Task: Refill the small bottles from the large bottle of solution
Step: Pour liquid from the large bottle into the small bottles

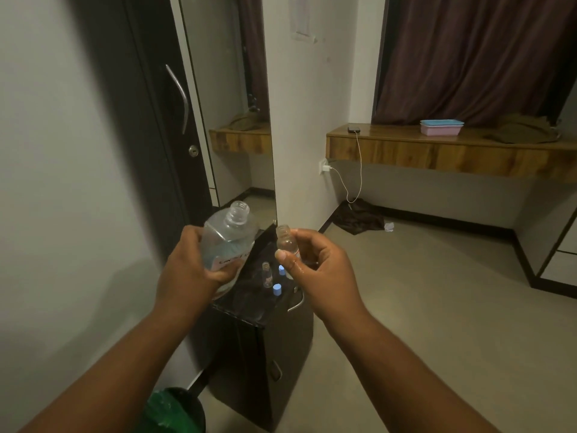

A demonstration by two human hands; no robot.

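Observation:
My left hand (190, 270) grips the large clear bottle of solution (229, 235), uncapped, tilted with its mouth up and to the right, a white label on its side. My right hand (315, 264) pinches a small clear bottle (286, 239), open at the top and held upright just right of the large bottle's shoulder. Below them, on a black cabinet top (249, 304), stands another small open bottle (267, 275) beside two blue caps (277, 289), one of them (282, 270) partly behind my thumb.
The black cabinet stands against a dark wardrobe door (156, 126) with a mirror (231, 104). A green object (175, 410) sits at the lower left. A wooden shelf (452, 151) at the right carries a phone on a cable and stacked trays (441, 127). Cloth lies on the floor.

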